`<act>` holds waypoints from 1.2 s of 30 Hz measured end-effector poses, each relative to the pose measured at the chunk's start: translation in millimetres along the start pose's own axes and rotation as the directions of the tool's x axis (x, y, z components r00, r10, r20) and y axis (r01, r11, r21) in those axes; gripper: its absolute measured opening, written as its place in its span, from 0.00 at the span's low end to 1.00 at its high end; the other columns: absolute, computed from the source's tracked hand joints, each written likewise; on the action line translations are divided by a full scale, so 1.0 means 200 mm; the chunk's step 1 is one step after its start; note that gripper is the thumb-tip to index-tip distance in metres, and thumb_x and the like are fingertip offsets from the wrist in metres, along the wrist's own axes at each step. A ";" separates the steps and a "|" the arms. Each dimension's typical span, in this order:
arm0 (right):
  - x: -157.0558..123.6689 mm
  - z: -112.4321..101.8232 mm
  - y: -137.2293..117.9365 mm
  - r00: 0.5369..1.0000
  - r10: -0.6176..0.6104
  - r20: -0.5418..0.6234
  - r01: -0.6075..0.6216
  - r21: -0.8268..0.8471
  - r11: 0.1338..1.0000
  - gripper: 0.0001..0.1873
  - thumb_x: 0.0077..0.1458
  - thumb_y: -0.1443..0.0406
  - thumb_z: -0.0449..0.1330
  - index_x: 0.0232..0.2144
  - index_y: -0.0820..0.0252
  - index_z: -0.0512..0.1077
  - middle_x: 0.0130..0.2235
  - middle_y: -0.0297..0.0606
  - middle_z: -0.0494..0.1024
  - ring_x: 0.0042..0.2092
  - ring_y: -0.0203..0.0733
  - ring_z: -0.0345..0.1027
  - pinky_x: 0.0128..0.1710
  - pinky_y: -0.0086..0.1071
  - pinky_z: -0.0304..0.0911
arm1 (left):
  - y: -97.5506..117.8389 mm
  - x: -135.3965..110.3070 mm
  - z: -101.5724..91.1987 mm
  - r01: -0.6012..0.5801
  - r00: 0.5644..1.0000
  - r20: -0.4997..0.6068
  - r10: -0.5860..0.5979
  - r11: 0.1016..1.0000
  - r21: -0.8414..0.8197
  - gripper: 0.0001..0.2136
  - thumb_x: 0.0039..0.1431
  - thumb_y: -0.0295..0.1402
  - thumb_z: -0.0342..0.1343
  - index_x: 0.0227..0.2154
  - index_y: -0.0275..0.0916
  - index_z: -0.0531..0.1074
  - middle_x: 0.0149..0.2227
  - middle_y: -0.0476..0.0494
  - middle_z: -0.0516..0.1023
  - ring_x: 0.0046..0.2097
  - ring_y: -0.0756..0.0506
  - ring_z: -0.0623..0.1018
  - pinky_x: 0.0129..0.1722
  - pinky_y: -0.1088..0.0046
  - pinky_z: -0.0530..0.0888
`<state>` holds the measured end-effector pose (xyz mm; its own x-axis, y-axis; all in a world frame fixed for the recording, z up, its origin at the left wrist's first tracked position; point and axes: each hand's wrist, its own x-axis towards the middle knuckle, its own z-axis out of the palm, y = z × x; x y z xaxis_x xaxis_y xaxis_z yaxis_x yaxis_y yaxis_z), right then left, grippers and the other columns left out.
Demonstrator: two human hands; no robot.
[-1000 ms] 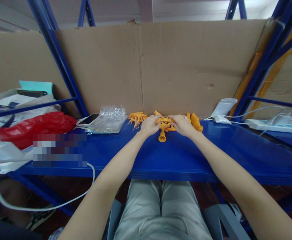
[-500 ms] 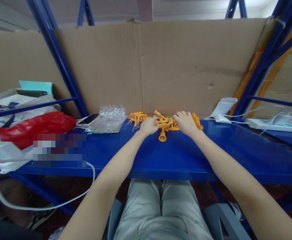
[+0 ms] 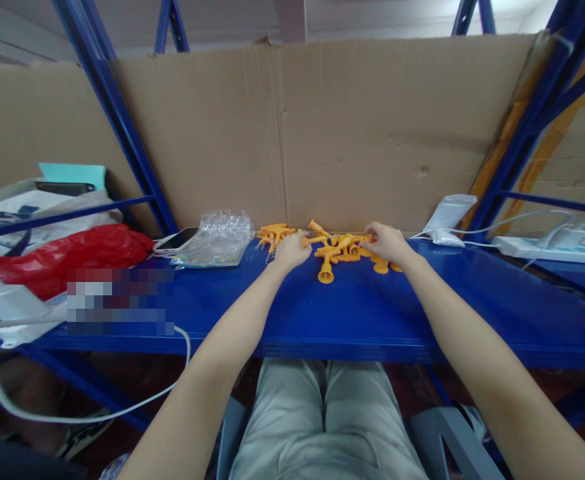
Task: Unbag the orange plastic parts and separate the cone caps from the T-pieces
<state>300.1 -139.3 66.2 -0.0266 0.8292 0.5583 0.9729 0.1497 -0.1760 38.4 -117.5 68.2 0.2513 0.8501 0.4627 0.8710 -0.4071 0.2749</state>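
Note:
Orange plastic corkscrew parts lie in a loose heap at the back middle of the blue shelf. My left hand [image 3: 291, 249] is closed at the heap's left side, with an orange piece [image 3: 305, 242] showing at its fingertips. Left of it sits a cluster of T-shaped handles [image 3: 275, 231] with metal spirals. A part with a bell-shaped end [image 3: 325, 272] lies between my hands, open end toward me. My right hand [image 3: 388, 244] has its fingers bent and pinched over the right side of the heap; its grip is partly hidden. Rounded orange pieces [image 3: 381, 267] show beneath it.
Clear plastic bags [image 3: 217, 240] and a phone [image 3: 178, 239] lie left of the heap. Further left are a red bag [image 3: 77, 257] and a white cable [image 3: 97, 415]. A power strip [image 3: 547, 249] is at right. Cardboard [image 3: 352, 133] stands along the back.
My right hand has shifted slightly right and drawn its fingers in, uncovering pieces in the middle. The rounded pieces under it have spread toward me. My left hand has moved slightly left.

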 end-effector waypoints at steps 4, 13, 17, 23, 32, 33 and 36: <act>-0.01 -0.01 -0.02 0.980 0.088 0.178 -0.074 -0.083 0.994 0.14 0.50 0.61 0.64 0.40 0.56 0.75 0.38 0.43 0.81 0.43 0.53 0.75 0.43 0.43 0.67 | 0.00 0.00 0.00 0.004 1.000 0.000 -0.004 1.000 -0.008 0.20 0.60 0.31 0.53 0.55 0.41 0.73 0.53 0.42 0.79 0.55 0.41 0.77 0.55 0.69 0.72; -0.02 0.02 0.00 0.955 0.074 0.287 -0.042 -0.115 0.992 0.09 0.51 0.63 0.64 0.36 0.58 0.75 0.39 0.47 0.80 0.45 0.54 0.75 0.42 0.40 0.67 | -0.01 0.01 0.02 -0.047 0.999 0.005 0.047 0.998 -0.047 0.19 0.59 0.30 0.53 0.54 0.39 0.74 0.52 0.41 0.79 0.54 0.41 0.77 0.56 0.68 0.71; -0.02 0.02 0.01 0.942 0.091 0.323 -0.046 -0.143 0.989 0.10 0.52 0.64 0.64 0.38 0.59 0.75 0.41 0.48 0.80 0.46 0.55 0.75 0.42 0.41 0.67 | -0.01 0.02 0.03 -0.058 0.998 0.005 0.058 0.997 -0.048 0.20 0.58 0.29 0.53 0.54 0.38 0.74 0.52 0.40 0.79 0.54 0.41 0.77 0.57 0.68 0.71; -0.04 -0.02 -0.02 0.916 0.149 0.373 -0.067 -0.224 0.972 0.13 0.53 0.66 0.63 0.42 0.59 0.75 0.44 0.50 0.79 0.50 0.57 0.73 0.45 0.43 0.67 | 0.00 0.01 0.03 -0.059 0.998 0.009 0.059 0.998 -0.026 0.19 0.59 0.30 0.52 0.54 0.39 0.74 0.51 0.42 0.80 0.54 0.41 0.78 0.57 0.68 0.71; -0.06 -0.06 -0.09 0.925 0.165 0.341 -0.070 -0.275 0.959 0.17 0.57 0.60 0.60 0.47 0.61 0.76 0.46 0.52 0.79 0.53 0.60 0.71 0.51 0.49 0.64 | -0.03 0.03 0.05 -0.118 0.993 0.005 0.118 0.992 -0.034 0.22 0.60 0.27 0.52 0.58 0.39 0.71 0.54 0.41 0.78 0.55 0.42 0.76 0.58 0.68 0.70; -0.06 -0.06 -0.10 0.944 0.126 0.304 -0.050 -0.247 0.968 0.17 0.58 0.60 0.59 0.46 0.61 0.76 0.46 0.52 0.79 0.53 0.59 0.71 0.51 0.50 0.64 | -0.03 0.03 0.05 -0.133 0.991 0.002 0.133 0.990 -0.042 0.22 0.60 0.26 0.52 0.57 0.40 0.71 0.54 0.41 0.78 0.55 0.43 0.76 0.58 0.68 0.70; -0.05 -0.04 -0.15 0.975 -0.040 0.219 0.046 -0.025 0.999 0.15 0.61 0.62 0.56 0.47 0.60 0.76 0.47 0.48 0.80 0.51 0.53 0.73 0.50 0.46 0.66 | -0.05 0.03 0.07 -0.185 0.983 -0.010 0.184 0.980 -0.067 0.22 0.59 0.22 0.51 0.56 0.42 0.72 0.54 0.42 0.78 0.55 0.43 0.76 0.58 0.67 0.70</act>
<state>273.4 -156.1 72.2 -0.1147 0.9205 0.3736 0.9761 0.1744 -0.1299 37.9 -102.6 56.1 0.4036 0.7573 0.5135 0.7792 -0.5786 0.2409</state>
